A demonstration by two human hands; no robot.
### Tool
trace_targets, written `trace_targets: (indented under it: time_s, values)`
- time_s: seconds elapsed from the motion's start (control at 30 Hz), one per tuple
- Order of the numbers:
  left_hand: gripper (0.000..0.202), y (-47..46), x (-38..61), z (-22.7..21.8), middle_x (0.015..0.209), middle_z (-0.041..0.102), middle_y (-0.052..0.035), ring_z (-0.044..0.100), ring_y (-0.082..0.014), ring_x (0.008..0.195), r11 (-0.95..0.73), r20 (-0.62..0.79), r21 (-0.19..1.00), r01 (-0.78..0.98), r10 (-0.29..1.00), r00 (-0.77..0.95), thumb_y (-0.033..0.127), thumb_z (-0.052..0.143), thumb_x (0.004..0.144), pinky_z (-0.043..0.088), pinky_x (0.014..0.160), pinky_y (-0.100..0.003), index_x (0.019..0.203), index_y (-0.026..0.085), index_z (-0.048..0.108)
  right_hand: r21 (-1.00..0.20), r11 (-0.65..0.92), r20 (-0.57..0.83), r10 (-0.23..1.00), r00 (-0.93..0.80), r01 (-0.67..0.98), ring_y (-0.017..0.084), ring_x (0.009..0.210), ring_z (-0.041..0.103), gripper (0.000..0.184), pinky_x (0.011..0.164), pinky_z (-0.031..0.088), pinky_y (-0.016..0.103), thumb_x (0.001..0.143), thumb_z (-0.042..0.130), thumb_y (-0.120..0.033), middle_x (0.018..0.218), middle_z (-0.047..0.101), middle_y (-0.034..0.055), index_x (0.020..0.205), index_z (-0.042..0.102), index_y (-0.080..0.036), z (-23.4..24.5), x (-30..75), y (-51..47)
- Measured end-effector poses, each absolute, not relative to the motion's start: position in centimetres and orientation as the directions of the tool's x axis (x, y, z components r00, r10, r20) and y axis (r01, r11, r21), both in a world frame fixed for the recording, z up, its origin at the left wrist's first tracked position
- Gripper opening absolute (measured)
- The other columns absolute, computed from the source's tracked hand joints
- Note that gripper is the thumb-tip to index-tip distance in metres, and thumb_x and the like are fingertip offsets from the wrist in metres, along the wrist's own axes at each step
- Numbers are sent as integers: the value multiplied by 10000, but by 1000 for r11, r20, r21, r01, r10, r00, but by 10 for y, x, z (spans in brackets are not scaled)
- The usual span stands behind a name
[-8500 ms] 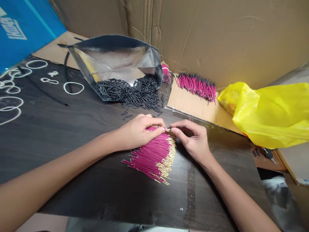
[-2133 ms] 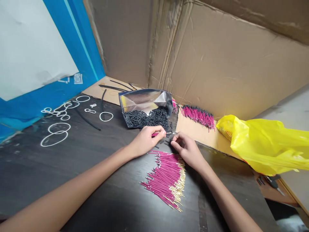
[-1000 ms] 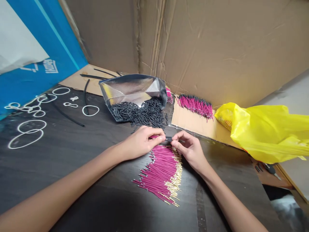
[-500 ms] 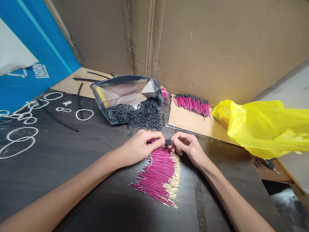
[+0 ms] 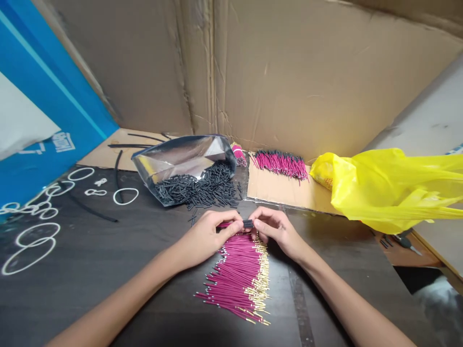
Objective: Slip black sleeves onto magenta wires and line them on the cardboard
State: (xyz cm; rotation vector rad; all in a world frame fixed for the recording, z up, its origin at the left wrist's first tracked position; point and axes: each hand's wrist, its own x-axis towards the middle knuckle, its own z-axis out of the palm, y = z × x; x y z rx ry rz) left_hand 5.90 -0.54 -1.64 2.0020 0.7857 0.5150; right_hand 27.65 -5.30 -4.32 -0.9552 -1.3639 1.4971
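Observation:
My left hand is closed around a small bunch of magenta wires whose right ends carry short black sleeves. Thumb and fingers of my right hand pinch at the tips of those sleeves; whether a separate piece sits between them is hidden. Just below both hands, a fanned layer of magenta wires lies on the dark table, gold ends to the right and silvery ends to the left. Beyond my left hand, an open silver bag spills a heap of short black tube pieces.
Magenta wires with black ends lie in a row on a cardboard sheet. Beside them are a banded wire bundle and a yellow plastic bag. White rubber bands lie left. A cardboard wall closes the back.
The camera view has tilted up, so the tabletop sits lower in the picture. Both hands keep nearly the same grip at the sleeved wire ends.

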Motion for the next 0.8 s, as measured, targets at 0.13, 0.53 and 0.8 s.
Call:
trace_targets:
  time_s: [0.13, 0.53, 0.8]
  values:
    - [316, -6, 58, -15, 839, 679, 20, 587, -149, 780, -407, 33, 832, 375, 713, 700, 378, 480, 1041, 394, 739, -259, 877, 189, 673, -987, -41, 13, 942, -336, -153, 105, 607, 505, 300, 570, 357, 236, 913, 724, -465, 754, 644, -3, 979, 657, -180, -45, 275, -52]
    - [331, -8, 57, -19, 760, 602, 3, 535, -157, 734, -378, 82, 843, 383, 794, 602, 416, 502, 1028, 381, 702, -265, 820, 181, 608, -976, 39, 79, 980, -184, -213, 92, 603, 488, 327, 554, 340, 223, 829, 819, -430, 733, 626, -22, 962, 648, -185, -54, 264, -50]
    - [277, -17, 70, -18, 1134, 731, -80, 615, -235, 1188, -66, 101, 991, -115, 939, 329, 457, 604, 995, 419, 1065, -343, 930, 189, 619, -987, 158, 157, 986, -56, 11, 132, 703, 569, 225, 643, 413, 267, 941, 682, -411, 932, 719, 25, 1044, 754, -225, -41, 242, -56]
